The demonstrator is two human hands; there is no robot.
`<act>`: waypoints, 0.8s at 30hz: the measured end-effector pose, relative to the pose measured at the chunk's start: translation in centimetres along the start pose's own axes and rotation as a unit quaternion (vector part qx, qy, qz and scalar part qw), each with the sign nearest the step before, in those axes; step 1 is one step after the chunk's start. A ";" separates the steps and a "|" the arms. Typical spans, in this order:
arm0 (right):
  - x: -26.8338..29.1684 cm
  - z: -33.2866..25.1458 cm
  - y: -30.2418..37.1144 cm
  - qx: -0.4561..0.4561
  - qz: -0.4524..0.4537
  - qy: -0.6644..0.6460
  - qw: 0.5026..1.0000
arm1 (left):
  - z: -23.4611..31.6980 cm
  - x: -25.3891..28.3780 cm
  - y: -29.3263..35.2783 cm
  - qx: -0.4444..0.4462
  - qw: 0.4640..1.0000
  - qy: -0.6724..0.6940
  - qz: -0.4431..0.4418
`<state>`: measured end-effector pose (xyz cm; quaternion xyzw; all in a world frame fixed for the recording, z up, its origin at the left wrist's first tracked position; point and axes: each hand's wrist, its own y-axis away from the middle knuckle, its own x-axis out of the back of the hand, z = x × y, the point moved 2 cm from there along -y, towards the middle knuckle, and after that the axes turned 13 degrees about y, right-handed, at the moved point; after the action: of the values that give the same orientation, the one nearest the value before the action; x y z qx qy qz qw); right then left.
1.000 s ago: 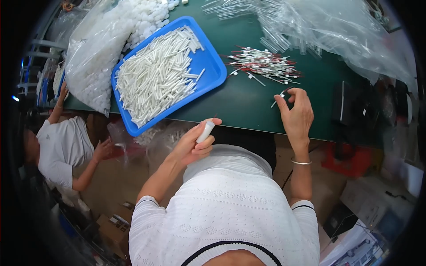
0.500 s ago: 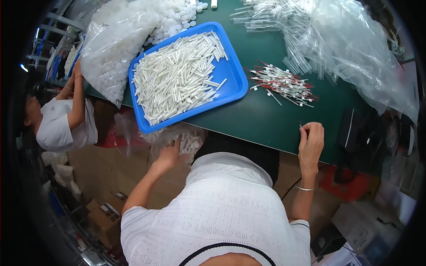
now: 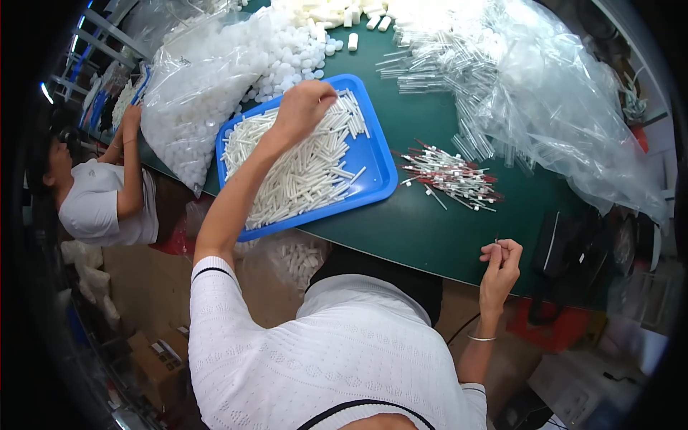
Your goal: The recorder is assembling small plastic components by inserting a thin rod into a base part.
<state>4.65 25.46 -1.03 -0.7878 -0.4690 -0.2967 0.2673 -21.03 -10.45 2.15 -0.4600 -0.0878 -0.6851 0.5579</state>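
Note:
My left hand (image 3: 301, 113) is over the far part of a blue tray (image 3: 380, 179), its fingers curled together. Whatever they hold, if anything, is hidden. Many short white tubes (image 3: 304, 179) lie heaped in the tray under my forearm. Close to the table's front edge, my right hand (image 3: 500, 276) pinches a thin dark reddish stick (image 3: 497, 237), of which only the tip shows. Beyond that hand lies a pile of thin red-and-clear sticks with small white pieces on them (image 3: 451, 175).
A plastic bag of white discs (image 3: 190, 107) stands left of the tray, with loose discs (image 3: 287, 57) spilled beside it. Clear tubes (image 3: 423, 68) and a large clear bag (image 3: 566, 107) occupy the far right. Below the table edge hangs a bag of white pieces (image 3: 294, 261). Another person (image 3: 107, 193) works at left.
My left hand has risen from the bag below the table edge and reached over the tray. My right hand stays near the front edge, still pinching the stick. The view has shifted slightly.

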 end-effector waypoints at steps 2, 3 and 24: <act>-0.3 -0.4 -0.3 -0.031 -0.031 -0.072 0.996 | -3.8 -0.3 -4.0 -0.003 0.996 -0.072 0.044; -0.8 -0.3 -0.4 -0.003 -0.045 -0.075 0.996 | -5.3 -0.5 -6.1 0.022 0.994 -0.094 0.049; -4.5 -10.8 0.2 0.179 -0.107 -0.168 0.964 | 11.9 -3.1 8.8 0.327 0.620 0.702 -0.124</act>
<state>0.74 15.28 3.06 -0.7111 -0.6340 -0.0984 0.2877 -7.39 -4.02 3.12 0.3896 0.0563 -0.7881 0.4733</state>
